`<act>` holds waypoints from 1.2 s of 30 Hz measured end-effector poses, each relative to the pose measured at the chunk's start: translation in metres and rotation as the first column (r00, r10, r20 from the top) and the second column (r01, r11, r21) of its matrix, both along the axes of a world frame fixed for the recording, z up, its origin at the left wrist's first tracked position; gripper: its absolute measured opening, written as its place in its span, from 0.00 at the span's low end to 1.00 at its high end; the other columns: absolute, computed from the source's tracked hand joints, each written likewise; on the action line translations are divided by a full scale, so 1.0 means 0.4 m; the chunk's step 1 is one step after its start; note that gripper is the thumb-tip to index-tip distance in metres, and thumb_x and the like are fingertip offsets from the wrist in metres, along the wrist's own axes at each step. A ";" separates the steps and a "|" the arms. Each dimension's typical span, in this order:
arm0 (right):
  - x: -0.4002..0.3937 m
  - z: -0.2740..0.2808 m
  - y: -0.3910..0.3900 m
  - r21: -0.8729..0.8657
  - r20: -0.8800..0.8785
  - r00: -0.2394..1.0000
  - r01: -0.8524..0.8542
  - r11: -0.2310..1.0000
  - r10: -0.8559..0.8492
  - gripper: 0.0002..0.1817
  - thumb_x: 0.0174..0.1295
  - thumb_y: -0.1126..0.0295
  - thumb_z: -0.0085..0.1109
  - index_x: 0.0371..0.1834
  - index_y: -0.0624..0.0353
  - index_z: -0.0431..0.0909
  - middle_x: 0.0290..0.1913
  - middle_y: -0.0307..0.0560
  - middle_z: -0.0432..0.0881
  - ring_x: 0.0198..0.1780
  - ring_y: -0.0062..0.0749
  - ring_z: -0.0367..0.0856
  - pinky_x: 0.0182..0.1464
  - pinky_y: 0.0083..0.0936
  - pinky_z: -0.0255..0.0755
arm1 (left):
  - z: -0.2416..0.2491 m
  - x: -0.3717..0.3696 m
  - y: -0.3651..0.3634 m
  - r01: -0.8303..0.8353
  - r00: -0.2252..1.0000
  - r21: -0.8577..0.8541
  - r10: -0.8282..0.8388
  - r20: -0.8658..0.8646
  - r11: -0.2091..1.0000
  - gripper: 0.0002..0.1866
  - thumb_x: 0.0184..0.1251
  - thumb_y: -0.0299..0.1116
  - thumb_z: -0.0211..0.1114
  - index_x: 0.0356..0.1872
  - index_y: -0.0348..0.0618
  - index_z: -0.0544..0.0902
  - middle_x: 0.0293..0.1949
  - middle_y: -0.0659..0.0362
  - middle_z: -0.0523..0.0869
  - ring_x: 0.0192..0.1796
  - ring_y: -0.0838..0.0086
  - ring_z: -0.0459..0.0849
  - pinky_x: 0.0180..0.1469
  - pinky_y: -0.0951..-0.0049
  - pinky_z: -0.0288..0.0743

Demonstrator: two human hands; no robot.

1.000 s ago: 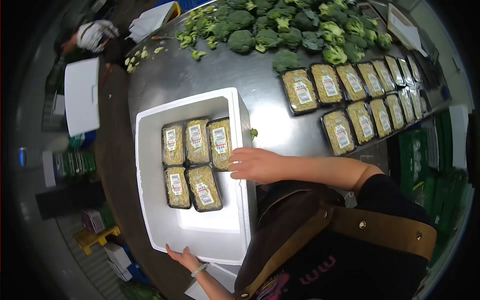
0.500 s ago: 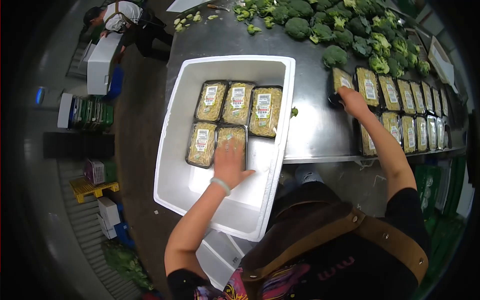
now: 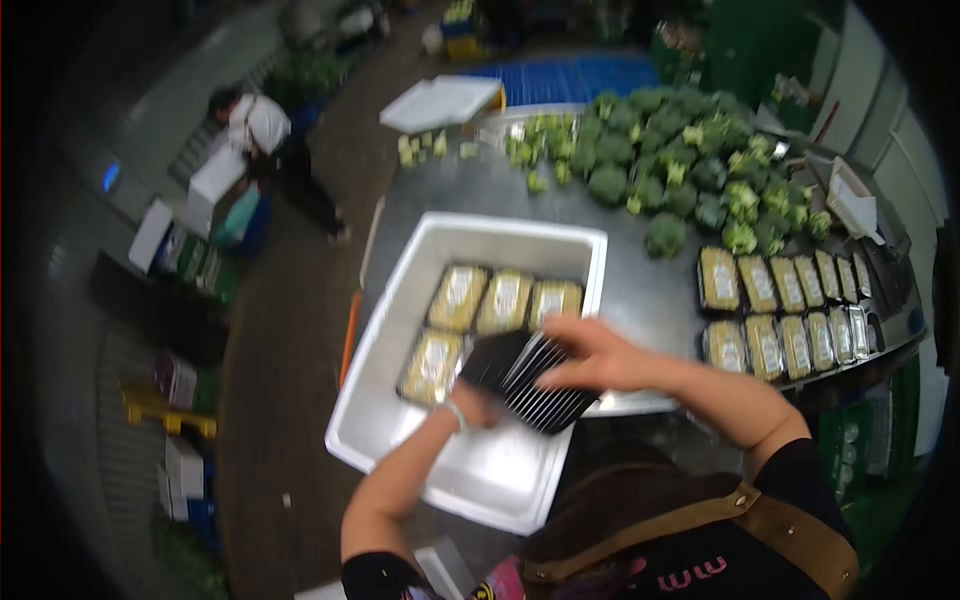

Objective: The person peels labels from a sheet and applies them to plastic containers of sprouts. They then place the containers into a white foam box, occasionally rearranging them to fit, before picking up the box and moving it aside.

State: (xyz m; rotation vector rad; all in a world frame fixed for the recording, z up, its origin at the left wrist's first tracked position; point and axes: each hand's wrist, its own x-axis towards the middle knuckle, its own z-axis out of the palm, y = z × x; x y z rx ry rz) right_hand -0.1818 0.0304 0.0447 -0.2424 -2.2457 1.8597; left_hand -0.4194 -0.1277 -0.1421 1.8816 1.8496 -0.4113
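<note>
A large white foam box [image 3: 375, 350] holds several black trays of pale sprouts [image 3: 459, 297] under labelled film. Above its right part, my right hand [image 3: 600, 357] grips a black tray [image 3: 552, 385], whose ribbed dark underside faces me. My left hand [image 3: 478, 405], blurred, is at the lower left of that tray; its fingers are mostly hidden behind the dark plastic. Right of the box, two rows of similar packed trays [image 3: 762, 283] stand on the metal table [image 3: 645, 290].
Broccoli heads [image 3: 610, 185] are heaped at the table's back. Small green pieces [image 3: 422, 147] and a white lid [image 3: 440, 102] lie at the back left. Another person [image 3: 262, 125] bends over white boxes [image 3: 215, 185] at the upper left. A white basket [image 3: 852, 200] is at the back right.
My right hand has brought a tray from the table rows over the box, its underside now showing. My left hand has moved off the trays inside. The camera view has shifted.
</note>
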 end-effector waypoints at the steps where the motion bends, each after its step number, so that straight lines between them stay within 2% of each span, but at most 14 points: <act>1: -0.061 -0.060 -0.028 0.056 -0.055 0.995 -0.080 0.995 0.083 0.25 0.55 0.57 0.72 0.47 0.61 0.73 0.40 0.44 0.76 0.41 0.28 0.75 0.41 0.29 0.69 | -0.036 -0.024 -0.001 0.023 0.999 0.039 -0.024 0.032 0.999 0.48 0.51 0.54 0.70 0.75 0.56 0.60 0.77 0.54 0.54 0.78 0.53 0.48 0.74 0.48 0.51; 3: -0.132 -0.053 -0.088 0.271 0.160 0.969 -0.226 0.936 0.188 0.27 0.53 0.62 0.70 0.56 0.60 0.74 0.41 0.51 0.80 0.46 0.41 0.79 0.49 0.35 0.72 | -0.138 -0.087 -0.016 0.074 0.988 0.142 -0.092 0.123 0.987 0.48 0.51 0.52 0.71 0.75 0.56 0.59 0.77 0.56 0.54 0.78 0.57 0.50 0.74 0.50 0.51; 5: -0.205 -0.203 -0.135 0.387 0.008 0.945 -0.303 0.871 0.326 0.31 0.49 0.63 0.71 0.58 0.60 0.74 0.47 0.56 0.82 0.53 0.51 0.79 0.55 0.39 0.71 | -0.204 -0.142 -0.015 0.126 0.973 0.228 -0.165 0.161 0.965 0.48 0.50 0.49 0.71 0.75 0.57 0.59 0.77 0.57 0.53 0.78 0.60 0.51 0.74 0.52 0.51; 9: -0.258 -0.268 -0.248 0.546 0.379 0.889 -0.438 0.714 0.256 0.26 0.47 0.72 0.64 0.54 0.62 0.77 0.47 0.62 0.82 0.50 0.58 0.80 0.53 0.42 0.75 | -0.068 -0.083 0.000 0.187 0.982 0.107 -0.187 -0.008 0.977 0.47 0.50 0.46 0.70 0.74 0.60 0.59 0.78 0.62 0.52 0.78 0.65 0.52 0.71 0.51 0.55; 14: -0.242 -0.327 -0.352 0.705 0.469 0.850 -0.523 0.479 0.238 0.11 0.43 0.77 0.57 0.31 0.68 0.82 0.33 0.64 0.84 0.38 0.56 0.85 0.35 0.47 0.79 | -0.116 -0.112 0.002 0.274 0.962 0.188 -0.268 -0.061 0.943 0.46 0.54 0.49 0.71 0.74 0.59 0.58 0.77 0.62 0.53 0.77 0.65 0.54 0.70 0.52 0.59; 20: -0.284 -0.649 -0.303 0.617 0.620 0.705 -0.709 0.340 0.344 0.12 0.45 0.70 0.64 0.31 0.68 0.83 0.31 0.60 0.84 0.37 0.54 0.85 0.36 0.44 0.79 | -0.090 -0.097 0.007 0.276 0.960 0.133 -0.265 -0.090 0.952 0.49 0.53 0.54 0.72 0.75 0.58 0.57 0.77 0.62 0.53 0.77 0.65 0.52 0.70 0.47 0.57; 23: -0.311 -0.663 -0.279 0.368 0.675 0.516 -0.855 0.365 0.527 0.16 0.43 0.63 0.69 0.32 0.64 0.84 0.32 0.58 0.85 0.37 0.53 0.85 0.38 0.45 0.78 | -0.059 -0.077 0.015 0.253 0.963 0.055 -0.246 -0.109 0.966 0.48 0.53 0.52 0.72 0.74 0.58 0.58 0.77 0.60 0.53 0.78 0.64 0.52 0.71 0.45 0.56; 27: -0.269 -0.411 -0.221 0.541 0.787 0.588 -0.803 0.251 0.187 0.23 0.37 0.54 0.76 0.36 0.55 0.86 0.31 0.49 0.86 0.38 0.46 0.86 0.36 0.40 0.79 | -0.069 -0.083 0.011 0.187 0.982 0.089 -0.185 -0.033 0.978 0.46 0.51 0.49 0.74 0.73 0.58 0.61 0.77 0.59 0.55 0.77 0.61 0.53 0.72 0.44 0.53; 28: -0.261 -0.448 -0.196 0.698 0.673 0.727 -0.685 0.208 0.138 0.26 0.33 0.55 0.80 0.37 0.54 0.86 0.30 0.46 0.86 0.37 0.45 0.86 0.37 0.38 0.79 | -0.058 -0.083 0.017 0.172 0.985 0.111 -0.174 0.005 0.979 0.47 0.49 0.48 0.75 0.72 0.57 0.62 0.76 0.59 0.56 0.76 0.61 0.54 0.72 0.45 0.53; 30: -0.289 -0.511 -0.179 0.462 0.880 0.474 -0.849 0.257 -0.016 0.45 0.23 0.60 0.86 0.55 0.52 0.79 0.58 0.48 0.78 0.57 0.48 0.79 0.44 0.44 0.81 | -0.045 -0.080 -0.008 0.133 0.986 0.141 -0.145 0.078 0.981 0.47 0.45 0.47 0.77 0.70 0.56 0.65 0.75 0.59 0.58 0.76 0.61 0.55 0.73 0.46 0.53; 31: -0.259 -0.524 -0.167 0.553 0.814 0.581 -0.786 0.275 0.024 0.52 0.22 0.60 0.86 0.62 0.50 0.73 0.65 0.47 0.70 0.63 0.51 0.72 0.47 0.47 0.81 | -0.031 -0.076 0.010 0.122 0.984 0.171 -0.142 0.108 0.978 0.48 0.42 0.46 0.79 0.69 0.55 0.67 0.75 0.59 0.60 0.76 0.61 0.55 0.73 0.47 0.53; 33: -0.286 -0.510 -0.191 0.472 0.873 0.487 -0.862 0.183 0.042 0.38 0.26 0.61 0.85 0.50 0.48 0.83 0.50 0.45 0.83 0.50 0.46 0.82 0.43 0.44 0.82 | -0.055 -0.075 0.014 0.099 0.984 0.184 -0.124 0.129 0.978 0.48 0.40 0.43 0.80 0.68 0.55 0.68 0.74 0.60 0.61 0.76 0.61 0.56 0.73 0.49 0.53; 35: -0.305 -0.399 -0.210 0.403 0.914 0.395 -0.867 0.294 -0.087 0.22 0.42 0.63 0.77 0.45 0.50 0.86 0.39 0.45 0.86 0.42 0.44 0.85 0.40 0.45 0.81 | -0.080 -0.079 0.021 0.102 0.983 0.230 -0.134 0.125 0.968 0.44 0.42 0.40 0.80 0.66 0.54 0.71 0.72 0.56 0.65 0.74 0.58 0.61 0.71 0.51 0.57; 36: -0.271 -0.376 -0.199 0.491 0.861 0.508 -0.826 0.278 -0.012 0.19 0.46 0.64 0.74 0.44 0.51 0.85 0.38 0.46 0.86 0.41 0.44 0.85 0.40 0.45 0.80 | -0.094 -0.089 0.024 0.062 0.963 0.250 -0.123 0.239 0.966 0.41 0.44 0.38 0.79 0.65 0.53 0.73 0.70 0.55 0.68 0.72 0.58 0.64 0.70 0.53 0.60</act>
